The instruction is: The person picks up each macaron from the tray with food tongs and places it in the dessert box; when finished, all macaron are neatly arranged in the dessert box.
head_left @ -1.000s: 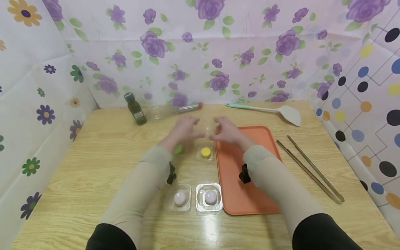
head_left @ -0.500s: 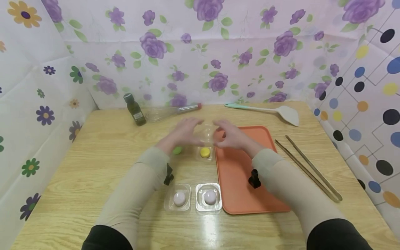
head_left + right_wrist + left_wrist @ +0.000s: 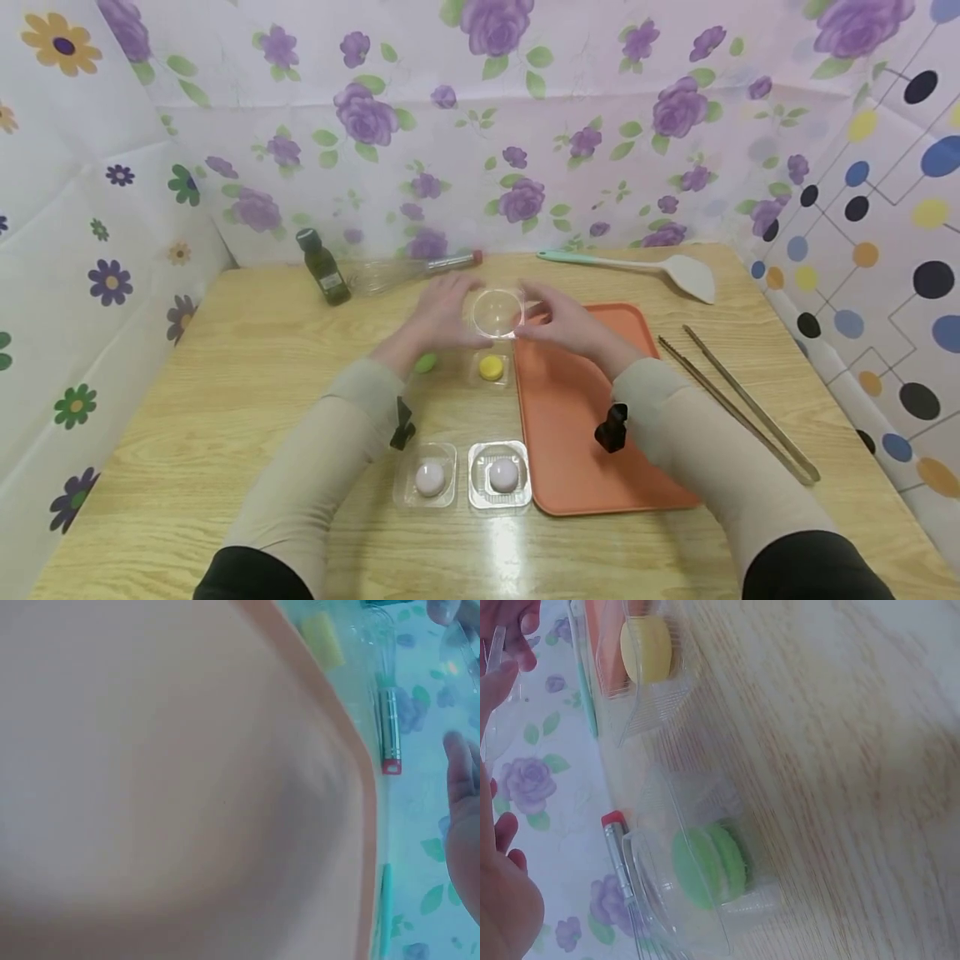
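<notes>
Between both hands, above the table's middle, a round clear plastic shell [image 3: 497,313] is held up, its round face turned toward me. My left hand [image 3: 442,317] pinches its left edge and my right hand [image 3: 558,323] its right edge. Just below them sit a green round cake [image 3: 426,362] in a clear tray and a yellow one [image 3: 491,367]. The left wrist view shows the green cake [image 3: 709,864] in its clear tray and the yellow cake [image 3: 646,649]. The right wrist view looks down on the orange tray [image 3: 150,787], with fingertips [image 3: 465,795] at the edge.
Two pale cakes in clear boxes [image 3: 430,478] [image 3: 503,476] stand near the front edge. An orange tray [image 3: 585,450] lies right of centre, metal tongs [image 3: 738,404] beyond it. At the back lie a dark bottle [image 3: 322,267], a whisk [image 3: 408,268] and a spatula [image 3: 637,267].
The hands have closed in on the clear shell, lifted it and tilted it so its round face shows. The right forearm has shifted slightly right.
</notes>
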Demonstrator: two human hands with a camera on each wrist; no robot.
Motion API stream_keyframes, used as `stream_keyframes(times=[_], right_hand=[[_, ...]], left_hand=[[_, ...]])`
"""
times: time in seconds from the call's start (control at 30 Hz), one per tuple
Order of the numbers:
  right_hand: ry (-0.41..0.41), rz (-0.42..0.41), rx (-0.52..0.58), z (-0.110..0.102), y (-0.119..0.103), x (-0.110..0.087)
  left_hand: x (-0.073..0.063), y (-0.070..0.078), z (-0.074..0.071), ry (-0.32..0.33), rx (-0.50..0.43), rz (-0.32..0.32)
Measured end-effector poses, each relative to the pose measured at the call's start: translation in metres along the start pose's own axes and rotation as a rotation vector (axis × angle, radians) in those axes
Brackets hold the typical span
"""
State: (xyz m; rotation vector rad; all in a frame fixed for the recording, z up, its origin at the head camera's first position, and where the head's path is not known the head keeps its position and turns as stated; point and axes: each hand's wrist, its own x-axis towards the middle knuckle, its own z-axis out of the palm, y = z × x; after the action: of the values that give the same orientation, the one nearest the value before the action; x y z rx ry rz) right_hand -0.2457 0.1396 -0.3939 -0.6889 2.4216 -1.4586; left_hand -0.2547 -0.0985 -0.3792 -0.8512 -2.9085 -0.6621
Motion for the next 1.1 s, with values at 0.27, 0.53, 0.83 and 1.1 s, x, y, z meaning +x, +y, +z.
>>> stream_keyframes(times=[0.27,0.53,0.83,1.1], right_hand=[[-0.080,0.140,0.518,0.002,0.000,-0.003],[-0.191,0.230,0.724,0.003,-0.004,0.001],[-0.285,0.253,0.789,0.004,-0.007,0.006],[-0.325,0.268,0.818,0.004,-0.006,0.009]], left_hand=[[-0.003,-0.002,0.003,0.050,0.049,0.050],[-0.007,-0.002,0.004,0.168,0.122,0.137],[-0.011,0.002,0.005,0.243,0.216,0.210],[-0.012,0.005,0.006,0.282,0.235,0.277]])
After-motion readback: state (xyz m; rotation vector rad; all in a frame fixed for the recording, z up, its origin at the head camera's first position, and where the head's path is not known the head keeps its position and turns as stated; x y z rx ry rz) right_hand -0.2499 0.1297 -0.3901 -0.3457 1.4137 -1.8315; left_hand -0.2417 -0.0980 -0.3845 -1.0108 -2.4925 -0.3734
